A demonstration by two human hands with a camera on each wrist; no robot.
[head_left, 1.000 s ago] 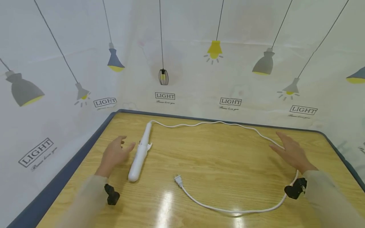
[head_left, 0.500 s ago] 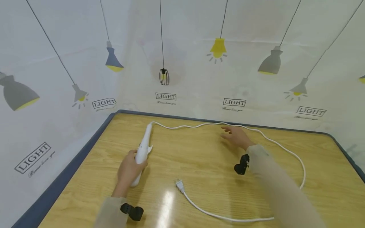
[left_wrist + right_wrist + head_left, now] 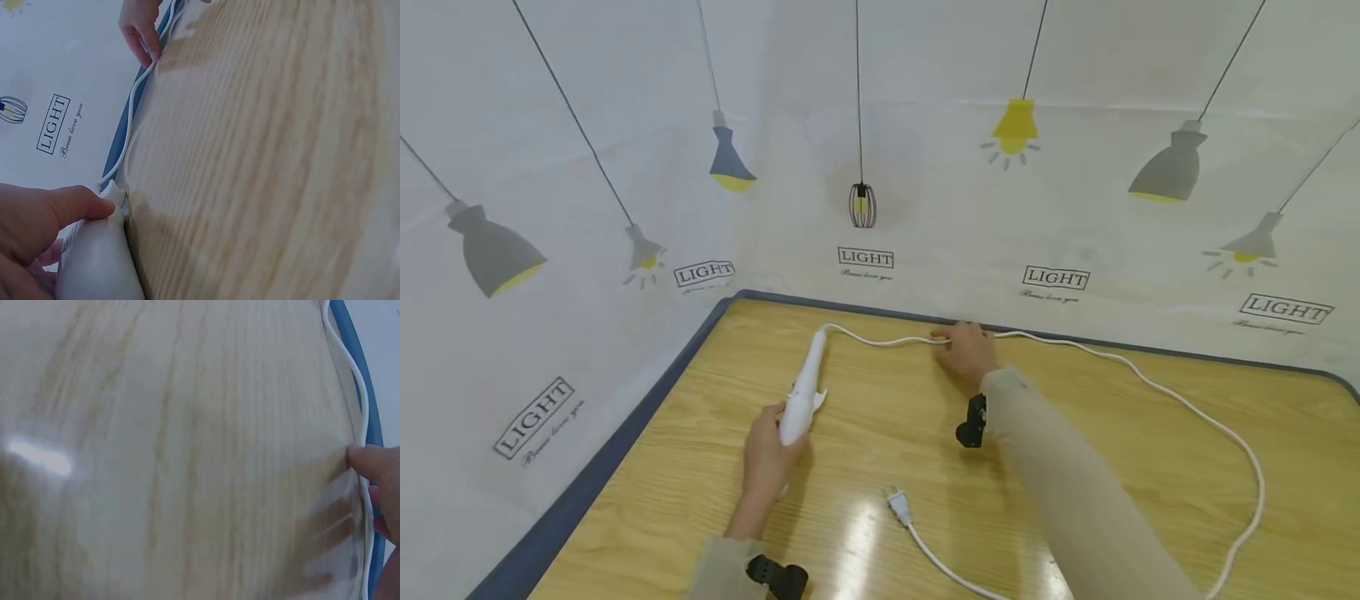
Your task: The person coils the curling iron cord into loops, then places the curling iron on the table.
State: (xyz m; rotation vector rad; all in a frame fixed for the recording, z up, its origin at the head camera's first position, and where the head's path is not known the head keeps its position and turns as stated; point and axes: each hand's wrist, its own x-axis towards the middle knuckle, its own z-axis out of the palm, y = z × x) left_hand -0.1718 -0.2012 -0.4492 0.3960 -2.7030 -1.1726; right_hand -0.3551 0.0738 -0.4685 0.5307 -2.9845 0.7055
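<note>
Okay, so the right hand (image 3: pixel 967 350) is now brought in to the white cord (image 3: pixel 365 412), which is pinched by the back edge of the table (image 3: pixel 880 400). The white wand (image 3: pixel 797 408), left of centre, is wrapped by the left hand's (image 3: pixel 767 454) curled fingers, so both parts get held.

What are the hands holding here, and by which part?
The left hand grips the white wand-shaped device around its thicker section. The right hand is at the cord, partway along; whether it pinches it cannot be told.
</note>
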